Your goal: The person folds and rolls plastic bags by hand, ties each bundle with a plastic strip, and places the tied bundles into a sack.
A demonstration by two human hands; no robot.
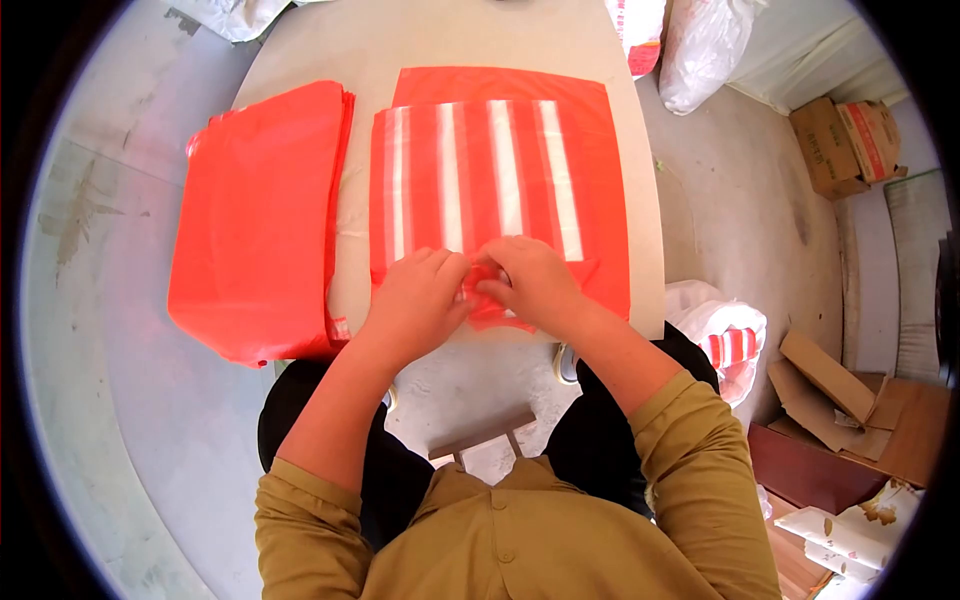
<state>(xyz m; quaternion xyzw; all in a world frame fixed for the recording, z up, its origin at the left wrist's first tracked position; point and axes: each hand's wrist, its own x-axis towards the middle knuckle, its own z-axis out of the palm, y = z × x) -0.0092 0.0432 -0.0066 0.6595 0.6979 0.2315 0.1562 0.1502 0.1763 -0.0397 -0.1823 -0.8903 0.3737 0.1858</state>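
A red-and-white striped plastic bag lies flat in front of me, on top of a plain red plastic sheet whose borders show behind it and to its right. Its near end is bunched up at the table's front edge. My left hand is closed on that gathered end, fingers curled in. Close beside it, my right hand pinches the same crumpled plastic between thumb and fingers. The fingertips partly cover what they grip. Left of the bag sits a thick stack of folded red plastic, overhanging the table's left edge.
The beige table has rounded sides. A white sack with striped red plastic inside stands on the floor at right. Cardboard boxes lie farther right, with an opened carton nearer. White plastic bags are at back right.
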